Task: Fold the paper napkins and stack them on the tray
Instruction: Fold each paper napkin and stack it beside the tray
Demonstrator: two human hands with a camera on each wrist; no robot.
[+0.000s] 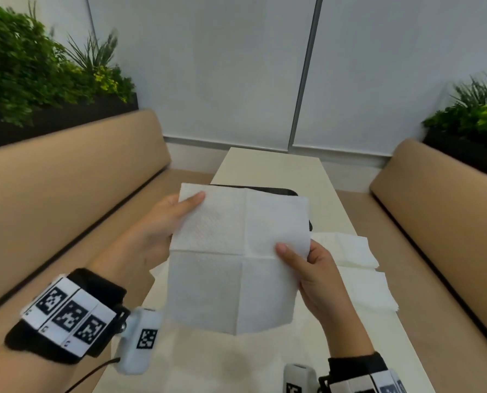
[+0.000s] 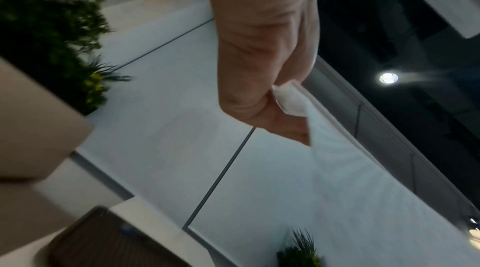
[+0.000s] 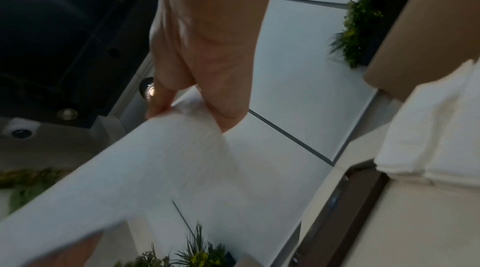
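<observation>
- My right hand (image 1: pixel 314 275) pinches the right edge of the unfolded napkin (image 1: pixel 236 259), thumb on top.
- My left hand (image 1: pixel 163 222) pinches its far left corner; it hangs above the table (image 1: pixel 276 165).
- A pile of napkins (image 1: pixel 358 268) lies along the table's right edge.
- The dark tray (image 1: pixel 282 191) sits beyond.

table (image 1: pixel 276 165) | dark tray (image 1: pixel 287 192) | loose napkins (image 1: pixel 350 251)

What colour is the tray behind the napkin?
The tray is black or very dark, best seen in the head view, behind the held white napkin.
</observation>
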